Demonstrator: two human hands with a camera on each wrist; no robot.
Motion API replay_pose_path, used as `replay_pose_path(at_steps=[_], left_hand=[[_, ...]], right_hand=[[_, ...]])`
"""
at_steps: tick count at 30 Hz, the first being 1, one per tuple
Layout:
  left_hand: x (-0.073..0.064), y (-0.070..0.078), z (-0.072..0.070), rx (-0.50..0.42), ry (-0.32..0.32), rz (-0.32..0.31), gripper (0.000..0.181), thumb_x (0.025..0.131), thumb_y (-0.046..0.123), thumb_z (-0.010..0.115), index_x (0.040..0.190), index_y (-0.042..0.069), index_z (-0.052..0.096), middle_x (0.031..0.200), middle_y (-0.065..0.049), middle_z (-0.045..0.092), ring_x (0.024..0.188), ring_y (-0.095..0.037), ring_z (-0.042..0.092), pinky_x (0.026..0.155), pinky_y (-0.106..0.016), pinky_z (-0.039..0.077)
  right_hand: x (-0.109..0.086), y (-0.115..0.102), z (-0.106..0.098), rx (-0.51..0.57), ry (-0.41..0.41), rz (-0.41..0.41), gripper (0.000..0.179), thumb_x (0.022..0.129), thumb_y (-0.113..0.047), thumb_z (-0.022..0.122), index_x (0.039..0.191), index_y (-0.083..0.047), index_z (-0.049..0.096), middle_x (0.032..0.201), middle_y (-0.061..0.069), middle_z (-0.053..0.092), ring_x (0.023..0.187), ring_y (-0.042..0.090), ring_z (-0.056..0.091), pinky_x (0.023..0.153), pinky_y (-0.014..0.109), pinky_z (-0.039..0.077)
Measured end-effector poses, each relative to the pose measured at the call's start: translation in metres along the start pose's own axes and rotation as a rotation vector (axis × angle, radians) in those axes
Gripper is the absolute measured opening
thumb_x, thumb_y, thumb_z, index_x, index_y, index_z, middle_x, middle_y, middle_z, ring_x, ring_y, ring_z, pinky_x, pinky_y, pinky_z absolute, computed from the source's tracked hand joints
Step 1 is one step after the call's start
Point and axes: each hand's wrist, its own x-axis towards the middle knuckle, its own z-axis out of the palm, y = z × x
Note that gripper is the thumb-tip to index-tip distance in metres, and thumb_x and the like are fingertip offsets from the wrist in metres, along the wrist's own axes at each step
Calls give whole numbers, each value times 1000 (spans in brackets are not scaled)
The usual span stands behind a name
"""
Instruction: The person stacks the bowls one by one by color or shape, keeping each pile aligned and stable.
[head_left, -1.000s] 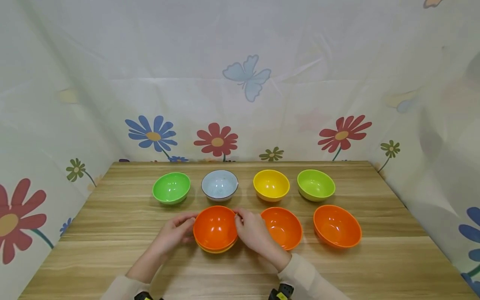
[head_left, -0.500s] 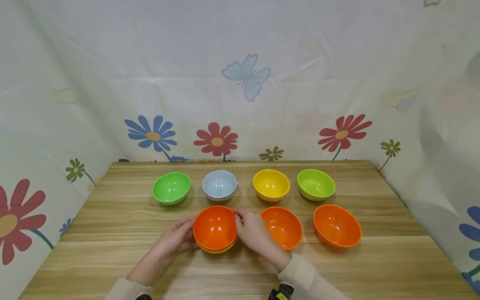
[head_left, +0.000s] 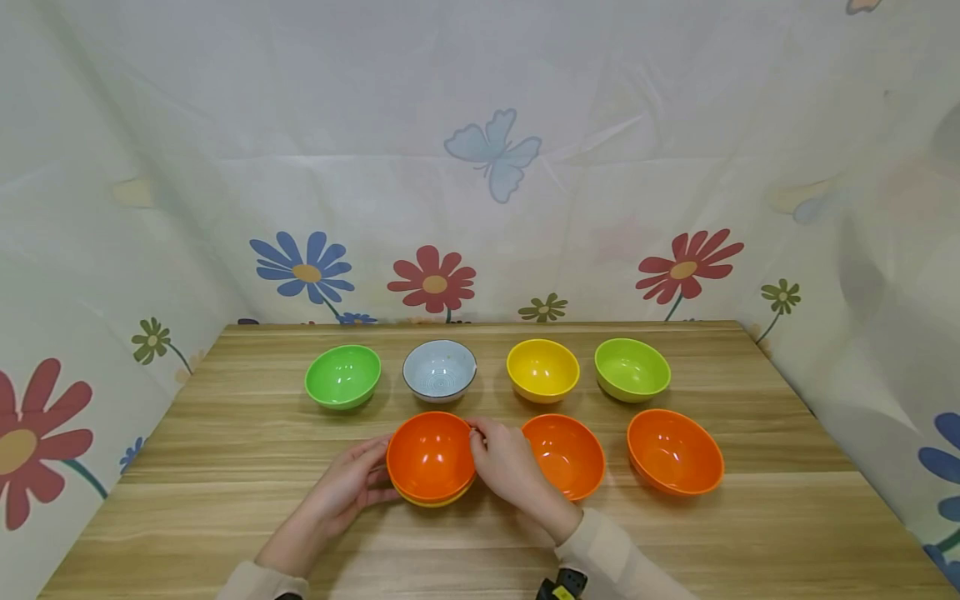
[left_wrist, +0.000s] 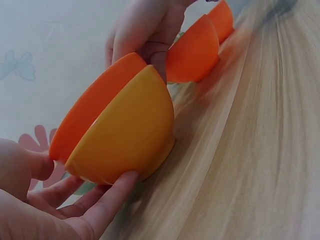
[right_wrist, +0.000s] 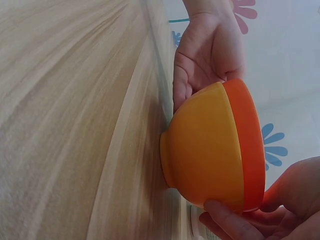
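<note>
In the head view, an orange bowl (head_left: 431,454) sits nested inside a yellow-orange bowl (left_wrist: 127,127), whose lower rim and side peek out beneath it. The left wrist view has the lower bowl's foot at the wooden table. My left hand (head_left: 348,486) holds the pair from the left, thumb at the orange rim and fingers along the lower bowl's side. On the right, my right hand (head_left: 512,467) grips the stack at the rim, its thumb by the orange bowl. Another orange bowl (head_left: 566,458) stands just behind the right hand and is partly covered by it.
A further orange bowl (head_left: 675,454) stands at the right. Along the back of the table (head_left: 780,533) are a green bowl (head_left: 343,377), a pale blue bowl (head_left: 439,371), a yellow bowl (head_left: 543,371) and a lime bowl (head_left: 632,371). A flowered cloth (head_left: 360,192) hangs behind.
My left hand has shifted slightly toward the near side of the stack, its lower fingers reaching further under the bowl's side. The right hand and the bowls have stayed put.
</note>
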Motion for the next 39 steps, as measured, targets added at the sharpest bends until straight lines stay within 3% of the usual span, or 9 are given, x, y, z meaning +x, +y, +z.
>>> replay_pose_path(at_steps=[6, 16, 20, 24, 28, 39], left_hand=[[0, -2, 3, -11, 28, -2, 50, 99, 27, 39, 139, -2, 31, 126, -13, 53, 96, -17, 59, 83, -45, 52], [1, -3, 3, -17, 3, -15, 48, 101, 27, 32, 140, -2, 30, 139, -22, 39, 96, -19, 58, 84, -46, 52], [1, -3, 3, -21, 11, -21, 47, 100, 26, 32, 139, -1, 31, 138, -22, 40, 96, -19, 58, 84, -47, 52], [1, -3, 2, -20, 11, -21, 49, 100, 28, 34, 139, -1, 32, 138, -22, 40, 98, -20, 58, 84, -47, 51], [1, -3, 2, -20, 10, -19, 49, 100, 28, 35, 139, -1, 32, 137, -21, 42, 97, -20, 58, 84, -47, 52], [0, -3, 1, -23, -7, -18, 47, 100, 26, 33, 138, -2, 32, 131, -16, 49, 97, -20, 58, 84, -47, 52]], right_hand=[[0, 0, 0, -1, -2, 0, 24, 91, -10, 51, 109, -3, 65, 88, 7, 67, 57, 8, 49, 49, 14, 44], [0, 1, -1, -21, -1, -20, 23, 90, -8, 52, 109, -3, 66, 88, 8, 67, 56, 7, 48, 48, 14, 43], [-1, -1, -4, -6, -28, -14, 28, 92, -10, 51, 115, -1, 62, 101, 12, 67, 52, 9, 48, 45, 16, 42], [-3, -2, -7, 15, -61, -19, 33, 93, -12, 51, 123, -1, 57, 117, 13, 63, 76, 16, 63, 60, 22, 54], [-5, -2, -8, 26, -101, -24, 35, 93, -14, 51, 127, -3, 54, 122, 11, 60, 105, 21, 60, 80, 32, 54], [-9, 2, -10, 53, -90, -123, 34, 92, -14, 54, 126, -8, 55, 124, 8, 57, 108, 21, 58, 79, 29, 54]])
